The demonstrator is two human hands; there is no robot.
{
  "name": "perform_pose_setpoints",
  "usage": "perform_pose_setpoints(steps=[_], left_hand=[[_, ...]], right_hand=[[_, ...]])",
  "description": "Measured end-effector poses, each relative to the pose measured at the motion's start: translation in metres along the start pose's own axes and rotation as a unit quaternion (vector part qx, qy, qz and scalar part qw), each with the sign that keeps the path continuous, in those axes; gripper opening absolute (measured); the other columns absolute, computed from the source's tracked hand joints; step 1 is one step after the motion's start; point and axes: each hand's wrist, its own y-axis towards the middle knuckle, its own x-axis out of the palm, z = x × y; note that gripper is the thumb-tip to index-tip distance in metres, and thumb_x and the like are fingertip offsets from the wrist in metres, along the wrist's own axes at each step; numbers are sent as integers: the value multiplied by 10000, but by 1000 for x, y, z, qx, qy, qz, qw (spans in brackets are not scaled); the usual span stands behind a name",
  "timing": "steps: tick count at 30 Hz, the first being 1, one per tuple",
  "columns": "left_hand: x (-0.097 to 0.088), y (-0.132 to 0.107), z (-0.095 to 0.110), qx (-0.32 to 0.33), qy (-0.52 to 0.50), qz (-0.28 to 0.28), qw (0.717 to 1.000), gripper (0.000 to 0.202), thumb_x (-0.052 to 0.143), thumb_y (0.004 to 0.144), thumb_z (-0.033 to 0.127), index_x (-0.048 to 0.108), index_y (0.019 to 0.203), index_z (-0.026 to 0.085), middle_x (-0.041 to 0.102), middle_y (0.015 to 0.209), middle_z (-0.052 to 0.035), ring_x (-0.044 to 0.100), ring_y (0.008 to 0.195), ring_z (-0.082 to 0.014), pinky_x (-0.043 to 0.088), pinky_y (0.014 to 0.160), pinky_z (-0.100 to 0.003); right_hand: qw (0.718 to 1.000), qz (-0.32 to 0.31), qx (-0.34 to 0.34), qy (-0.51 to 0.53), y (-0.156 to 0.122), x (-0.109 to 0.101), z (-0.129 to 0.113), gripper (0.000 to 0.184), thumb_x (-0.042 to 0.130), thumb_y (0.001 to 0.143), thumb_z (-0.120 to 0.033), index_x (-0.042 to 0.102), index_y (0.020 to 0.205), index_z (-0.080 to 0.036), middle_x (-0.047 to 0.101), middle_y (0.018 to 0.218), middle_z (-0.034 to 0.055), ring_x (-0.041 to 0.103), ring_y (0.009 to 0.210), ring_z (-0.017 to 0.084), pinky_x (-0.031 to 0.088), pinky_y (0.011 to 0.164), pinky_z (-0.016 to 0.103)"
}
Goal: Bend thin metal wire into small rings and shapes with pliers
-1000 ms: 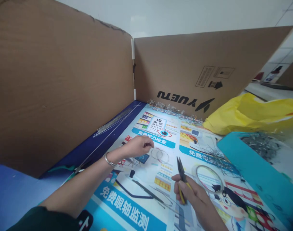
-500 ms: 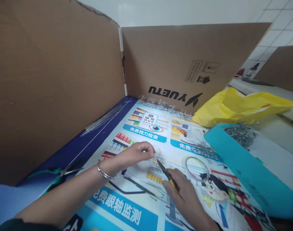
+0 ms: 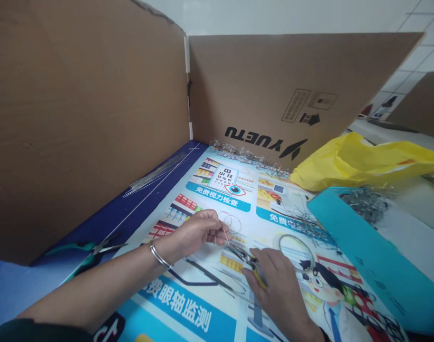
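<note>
In the head view, the left hand [image 3: 204, 229] is pinching a wire [image 3: 225, 233] just beyond the tips of the pliers [image 3: 248, 259]; the right hand [image 3: 279, 280] is gripping these; scissors [image 3: 95, 249] are lying at near left.

The pliers [image 3: 251, 262] have metal jaws and plastic-looking grips; the wire [image 3: 225, 235] is bright metal. The bangle [image 3: 159, 258] is metal, polished and glossy. The scissors [image 3: 96, 249] join metal blades to plastic-looking handles. The cardboard [image 3: 95, 118] is matt, rough-edged on top; the bag [image 3: 362, 164] looks like creased plastic.
</note>
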Motion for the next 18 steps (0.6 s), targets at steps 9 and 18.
perform_pose_setpoints(steps=[9, 18], left_hand=[[3, 0, -3, -39, -7, 16, 999, 153, 661, 698, 152, 515, 665, 121, 653, 729, -42, 684, 632, -151, 510, 542, -193], [3, -2, -5, -61, -1, 35, 998, 126, 644, 686, 138, 521, 666, 123, 651, 721, -43, 691, 634, -159, 519, 502, -184]], right_hand=[[995, 7, -43, -86, 8, -9, -4, 263, 559, 863, -336, 561, 1047, -147, 554, 797, 77, 483, 741, 228, 352, 650, 362], [991, 32, -50, -117, 12, -13, -6, 257, 572, 860, -326, 585, 1032, -134, 559, 792, 86, 495, 744, 230, 350, 653, 361]])
